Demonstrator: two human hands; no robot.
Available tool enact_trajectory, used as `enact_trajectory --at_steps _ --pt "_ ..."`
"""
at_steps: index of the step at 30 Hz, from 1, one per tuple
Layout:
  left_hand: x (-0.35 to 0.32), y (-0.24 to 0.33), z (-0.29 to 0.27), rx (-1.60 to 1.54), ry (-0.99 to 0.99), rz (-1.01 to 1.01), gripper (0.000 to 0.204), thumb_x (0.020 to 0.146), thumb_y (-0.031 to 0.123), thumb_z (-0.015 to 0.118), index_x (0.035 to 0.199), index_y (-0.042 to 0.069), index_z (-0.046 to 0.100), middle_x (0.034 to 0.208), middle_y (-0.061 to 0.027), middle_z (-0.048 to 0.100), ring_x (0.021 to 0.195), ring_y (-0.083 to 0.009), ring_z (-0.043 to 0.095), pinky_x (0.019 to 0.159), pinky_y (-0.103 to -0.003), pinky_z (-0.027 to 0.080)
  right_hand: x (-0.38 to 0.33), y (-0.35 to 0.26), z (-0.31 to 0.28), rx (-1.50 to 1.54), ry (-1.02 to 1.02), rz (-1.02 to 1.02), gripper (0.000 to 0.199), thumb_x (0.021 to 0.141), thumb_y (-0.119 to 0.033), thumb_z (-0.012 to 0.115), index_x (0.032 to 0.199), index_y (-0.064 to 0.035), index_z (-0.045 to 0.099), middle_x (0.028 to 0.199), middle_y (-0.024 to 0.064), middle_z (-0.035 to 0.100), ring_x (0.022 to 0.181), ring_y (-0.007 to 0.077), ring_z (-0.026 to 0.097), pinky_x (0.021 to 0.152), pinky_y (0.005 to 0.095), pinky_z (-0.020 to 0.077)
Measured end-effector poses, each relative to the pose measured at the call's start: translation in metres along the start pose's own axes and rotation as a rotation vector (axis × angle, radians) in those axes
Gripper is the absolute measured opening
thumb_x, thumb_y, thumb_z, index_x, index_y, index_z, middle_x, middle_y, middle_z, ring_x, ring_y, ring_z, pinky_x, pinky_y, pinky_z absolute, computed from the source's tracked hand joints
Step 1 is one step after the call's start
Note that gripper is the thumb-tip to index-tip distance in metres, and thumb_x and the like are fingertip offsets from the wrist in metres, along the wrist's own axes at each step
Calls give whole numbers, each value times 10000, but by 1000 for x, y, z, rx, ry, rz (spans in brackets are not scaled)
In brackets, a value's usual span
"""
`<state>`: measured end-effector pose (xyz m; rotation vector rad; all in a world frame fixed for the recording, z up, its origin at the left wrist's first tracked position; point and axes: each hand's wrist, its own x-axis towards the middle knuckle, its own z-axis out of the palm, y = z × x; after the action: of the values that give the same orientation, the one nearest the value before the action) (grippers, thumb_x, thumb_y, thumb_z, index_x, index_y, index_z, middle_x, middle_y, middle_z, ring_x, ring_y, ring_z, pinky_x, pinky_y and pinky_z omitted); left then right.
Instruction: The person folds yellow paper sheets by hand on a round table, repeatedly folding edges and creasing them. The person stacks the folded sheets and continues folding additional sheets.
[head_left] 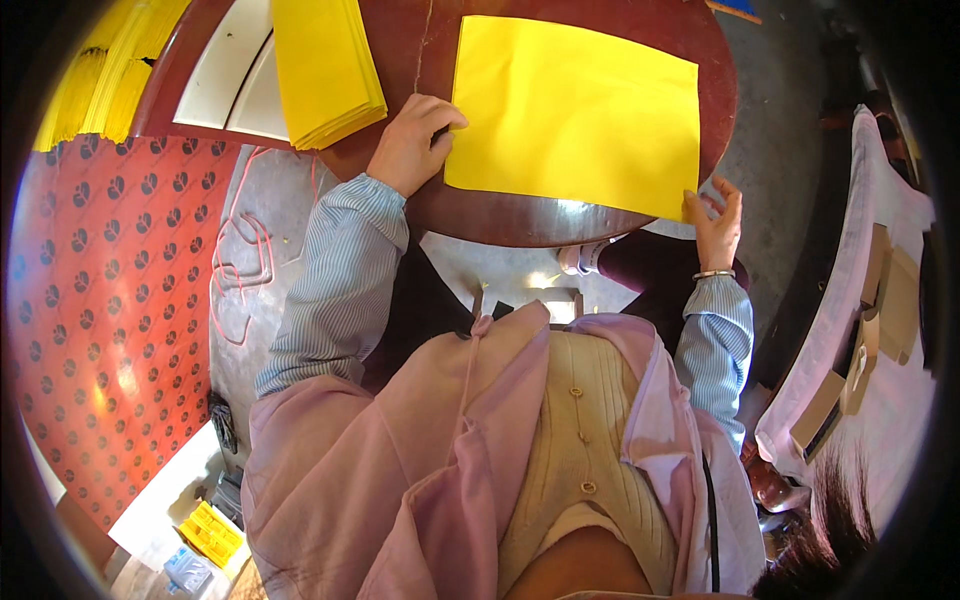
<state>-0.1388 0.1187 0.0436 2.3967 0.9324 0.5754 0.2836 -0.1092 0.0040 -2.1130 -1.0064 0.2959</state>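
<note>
A flat yellow rectangular sheet point(575, 118), paper or thin cloth, lies on a round dark red table point(560, 226), its lower right corner reaching past the table's edge. At the sheet's left edge, my left hand point(415, 142) has curled fingers, the fingertips touching the edge. My right hand point(718, 228) pinches the lower right corner, with the thumb on top. Left of my left hand sits a thick stack of similar yellow sheets point(328, 75). The undersides of my fingers are hidden.
White panels point(225, 70) lie beside the stack. More yellow bundles point(105, 70) are at the far left, above a red patterned board point(120, 300). A pinkish cord point(240, 265) loops over the floor. To the right, a cloth-covered surface point(815, 385) bears open cardboard boxes point(860, 360).
</note>
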Motion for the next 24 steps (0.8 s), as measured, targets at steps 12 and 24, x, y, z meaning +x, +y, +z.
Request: enact_trajectory --at_steps 12,24 --pt "-4 3 -10 126 56 -8 234 850 -24 691 1058 80 675 1145 -129 662 1129 -360 601 980 -407 525 1 7 5 52 -104 105 631 902 -289 845 1410 -91 527 1128 172 743 940 246 762 814 379 626" --pt "-39 17 7 -44 43 112 205 824 -58 667 994 52 633 1053 -133 637 1064 -373 602 902 -425 522 5 -15 2 91 -152 135 549 892 -166 815 1372 -75 564 776 81 693 622 169 694 562 323 570"
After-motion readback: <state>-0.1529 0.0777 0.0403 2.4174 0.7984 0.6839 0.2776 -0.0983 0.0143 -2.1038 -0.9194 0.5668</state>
